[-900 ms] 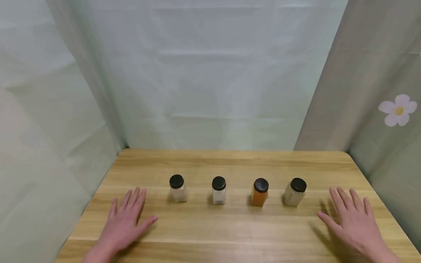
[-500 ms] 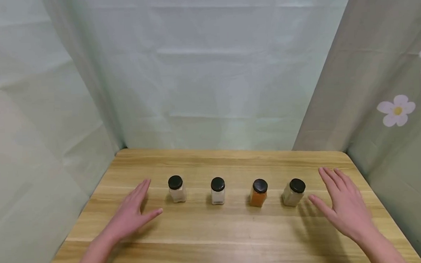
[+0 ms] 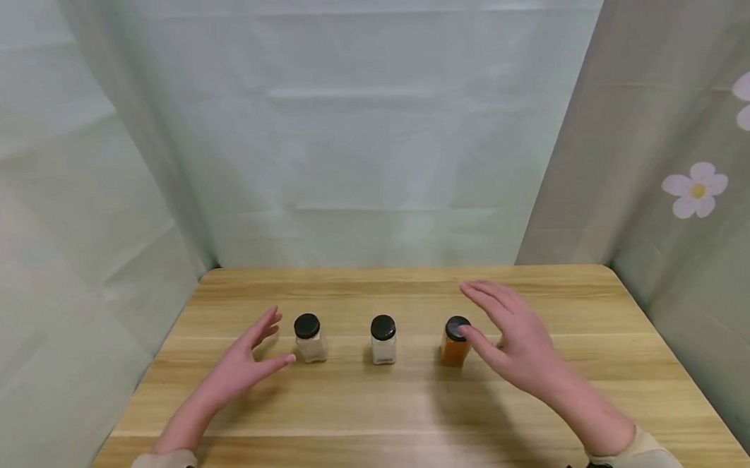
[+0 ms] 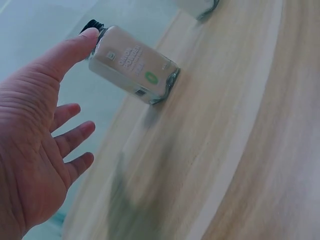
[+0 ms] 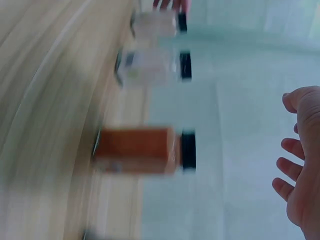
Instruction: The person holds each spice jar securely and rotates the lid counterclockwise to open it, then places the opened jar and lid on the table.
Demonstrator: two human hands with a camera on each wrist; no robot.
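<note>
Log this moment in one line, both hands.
left hand: holds nothing, near beige-powder jar | right hand: holds nothing, near orange-filled jar | both jars: upright

Orange jar [image 3: 453, 353], leftmost pale jar [image 3: 312, 348]; both upright

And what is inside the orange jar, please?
The orange jar shows an orange-brown filling through its side, high up toward the neck. The black lid covers the mouth, so the filling's top surface cannot be seen, and blur hides its texture.
</note>
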